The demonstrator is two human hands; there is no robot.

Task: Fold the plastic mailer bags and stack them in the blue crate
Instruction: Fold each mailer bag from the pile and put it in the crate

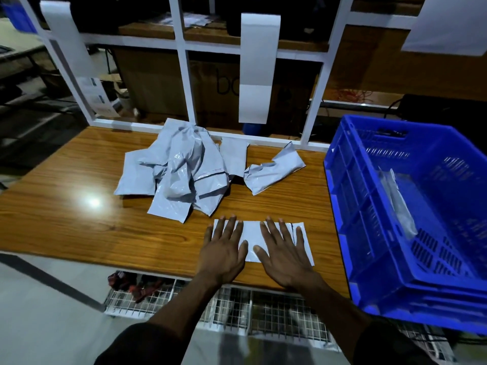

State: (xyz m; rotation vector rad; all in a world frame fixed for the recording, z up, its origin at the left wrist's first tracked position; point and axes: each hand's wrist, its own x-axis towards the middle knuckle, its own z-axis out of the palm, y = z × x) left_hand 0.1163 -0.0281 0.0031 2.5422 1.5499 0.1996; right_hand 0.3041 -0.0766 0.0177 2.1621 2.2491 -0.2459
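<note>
A flat white mailer bag lies near the front edge of the wooden table. My left hand presses flat on its left part, fingers straight and spread. My right hand presses flat on its right part in the same way. Behind them sits a crumpled pile of grey mailer bags, with one more crumpled bag to its right. The blue crate stands at the table's right end, and one folded bag leans inside it.
A white metal frame rises along the table's back edge, with white bags hanging from it. Cardboard boxes stand behind the frame. A wire shelf sits under the table's front edge.
</note>
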